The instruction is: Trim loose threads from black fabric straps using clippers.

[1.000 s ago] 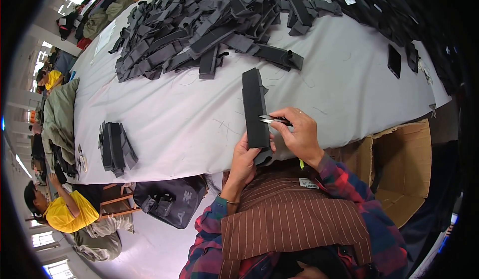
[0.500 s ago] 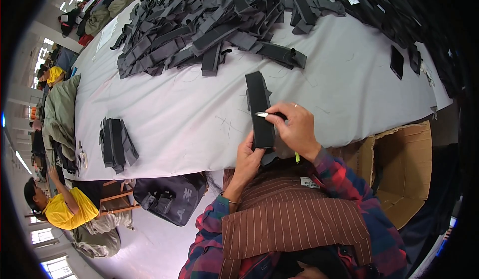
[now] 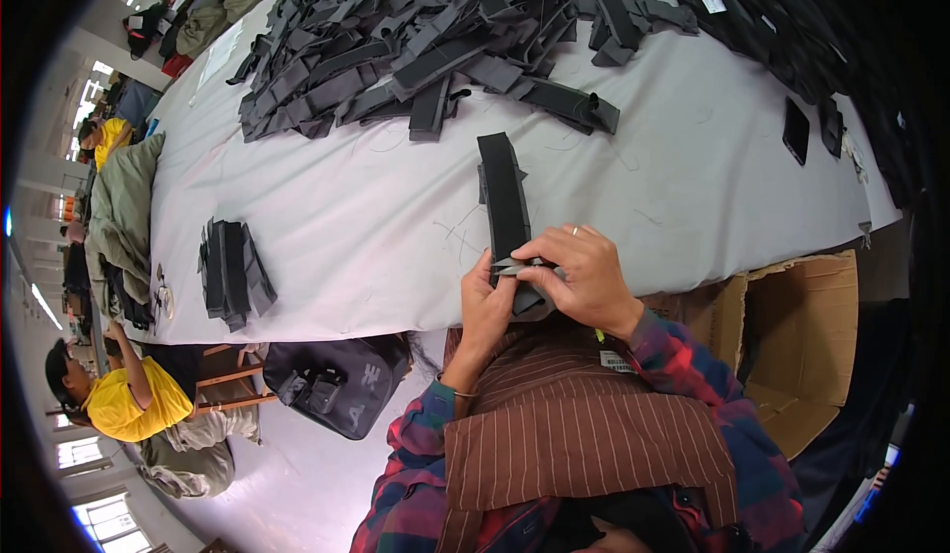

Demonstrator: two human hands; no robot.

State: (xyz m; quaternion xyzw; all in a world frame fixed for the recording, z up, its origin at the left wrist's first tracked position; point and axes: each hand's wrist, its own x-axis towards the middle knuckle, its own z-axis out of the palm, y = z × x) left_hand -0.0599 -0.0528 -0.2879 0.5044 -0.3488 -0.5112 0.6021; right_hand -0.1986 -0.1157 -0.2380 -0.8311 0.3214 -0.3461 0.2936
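Observation:
My left hand [image 3: 485,301] is closed on the near end of a black fabric strip [image 3: 505,192], which points away from me over the table edge. Smaller dark pieces stick out from under the strip's sides. My right hand [image 3: 584,271] is closed around small metal snips [image 3: 510,267], their blades at the near end of the strip, by my left thumb. The right fingers partly hide the snips. Beyond my hands lies a large heap of dark grey and black strips [image 3: 346,73]. Off to the left sits a small stack of similar strips [image 3: 230,274].
White cloth covers the table [image 3: 366,222], with loose threads on it. A phone [image 3: 795,131] lies at the right, near black garments [image 3: 762,34]. An open cardboard box [image 3: 802,335] stands right of me, a dark bag [image 3: 341,390] below the table's left edge. People in yellow [image 3: 139,405] work at left.
The snips in my right hand have moved from the strip's middle down to its near end, beside my left thumb. The strip has shifted slightly towards me. My left hand keeps its hold.

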